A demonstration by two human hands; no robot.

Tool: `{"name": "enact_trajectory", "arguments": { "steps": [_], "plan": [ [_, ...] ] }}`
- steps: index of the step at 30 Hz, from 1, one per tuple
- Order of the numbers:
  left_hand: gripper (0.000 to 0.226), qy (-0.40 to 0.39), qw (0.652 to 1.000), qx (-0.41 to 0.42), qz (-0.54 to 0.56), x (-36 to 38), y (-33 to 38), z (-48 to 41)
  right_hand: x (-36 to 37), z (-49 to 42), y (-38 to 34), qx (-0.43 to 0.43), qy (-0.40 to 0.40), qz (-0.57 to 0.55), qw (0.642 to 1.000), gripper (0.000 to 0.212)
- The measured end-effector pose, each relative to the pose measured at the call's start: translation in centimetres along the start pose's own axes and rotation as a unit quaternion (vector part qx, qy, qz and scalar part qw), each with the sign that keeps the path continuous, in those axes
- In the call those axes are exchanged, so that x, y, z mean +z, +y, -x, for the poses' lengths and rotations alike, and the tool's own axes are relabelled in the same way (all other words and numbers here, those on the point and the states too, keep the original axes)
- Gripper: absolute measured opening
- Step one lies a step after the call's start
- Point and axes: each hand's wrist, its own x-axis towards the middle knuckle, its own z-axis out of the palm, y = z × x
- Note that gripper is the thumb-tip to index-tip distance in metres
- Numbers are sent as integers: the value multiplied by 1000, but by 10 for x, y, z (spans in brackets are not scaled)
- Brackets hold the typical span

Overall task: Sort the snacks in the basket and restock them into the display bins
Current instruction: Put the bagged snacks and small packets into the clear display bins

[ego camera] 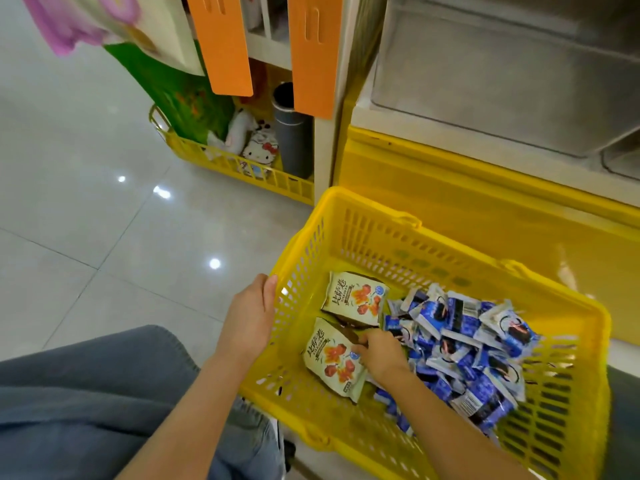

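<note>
A yellow plastic basket (374, 237) stands in front of me on the floor. Inside lie two cream snack packs with red pictures, one farther (353, 297) and one nearer (332, 362), and a heap of several small blue packets (478, 344) on the right side. My left hand (251, 317) holds the basket's left rim, thumb over the edge. My right hand (379, 351) reaches into the basket and pinches the top right edge of the nearer cream pack. Its fingertips are partly hidden between the packs.
Clear display bins (502, 74) sit above a yellow cabinet front (467, 209) at the right. A second yellow basket (242, 168) with soft toys and a grey tube (291, 133) stands at the shelf's end. Orange tags (225, 43) hang above. My knee in jeans (86, 393) is at lower left.
</note>
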Motion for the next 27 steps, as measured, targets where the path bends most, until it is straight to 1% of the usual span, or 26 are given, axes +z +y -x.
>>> {"name": "enact_trajectory", "arguments": {
  "steps": [2, 5, 7, 9, 10, 11, 12, 13, 14, 15, 16, 17, 18, 19, 20, 22, 23, 24, 25, 26, 27],
  "plan": [
    [39, 4, 1000, 8, 0, 0, -1, 2, -9, 8, -6, -36, 27, 27, 999, 21],
    [22, 17, 999, -3, 31, 0, 1, 5, -34, 21, -13, -94, 85, 77, 989, 22],
    [18, 78, 996, -6, 51, -2, 6, 9, -58, 30, -15, -125, 126, 83, 981, 20],
    [19, 144, 988, 25, 46, -2, 21, 18, -83, 42, -15, -145, 171, 69, 972, 19],
    [20, 153, 986, 43, 50, 0, 30, 23, -94, 49, -15, -152, 194, 54, 968, 21],
    [21, 144, 986, 50, 66, 2, 40, 28, -104, 57, -17, -159, 215, 36, 963, 21],
    [23, 125, 987, 39, 96, 4, 50, 32, -112, 65, -18, -169, 233, 11, 958, 21],
    [29, 100, 986, 11, 136, 7, 58, 34, -119, 73, -20, -180, 250, -18, 951, 20],
    [39, 65, 980, -36, 187, 7, 67, 34, -124, 81, -23, -189, 266, -54, 944, 19],
    [51, 17, 965, -92, 244, 5, 74, 32, -128, 88, -26, -195, 281, -93, 935, 19],
    [62, -41, 941, -140, 306, 1, 81, 29, -130, 93, -29, -199, 288, -132, 927, 19],
    [71, -105, 911, -165, 364, -4, 87, 26, -131, 97, -34, -204, 287, -170, 920, 19],
    [73, -156, 884, -161, 409, -8, 90, 24, -132, 101, -38, -213, 277, -205, 914, 20],
    [71, -179, 870, -145, 437, -12, 93, 22, -131, 103, -42, -225, 264, -237, 907, 20],
    [68, -173, 868, -132, 446, -16, 96, 19, -130, 103, -45, -240, 246, -273, 899, 20],
    [65, -110, 880, -143, 439, -22, 96, 13, -127, 98, -47, -268, 195, -342, 879, 19],
    [60, -75, 888, -151, 428, -24, 94, 10, -125, 93, -46, -277, 175, -355, 875, 18],
    [52, -46, 894, -154, 419, -26, 90, 6, -122, 84, -43, -281, 170, -346, 879, 18],
    [45, -24, 897, -156, 413, -28, 86, 2, -118, 72, -38, -276, 171, -308, 894, 16],
    [40, -5, 899, -156, 410, -31, 82, -2, -112, 58, -31, -261, 165, -248, 918, 14],
    [37, 12, 902, -153, 405, -33, 78, -6, -105, 43, -25, -240, 145, -180, 943, 21]
  ]
}}
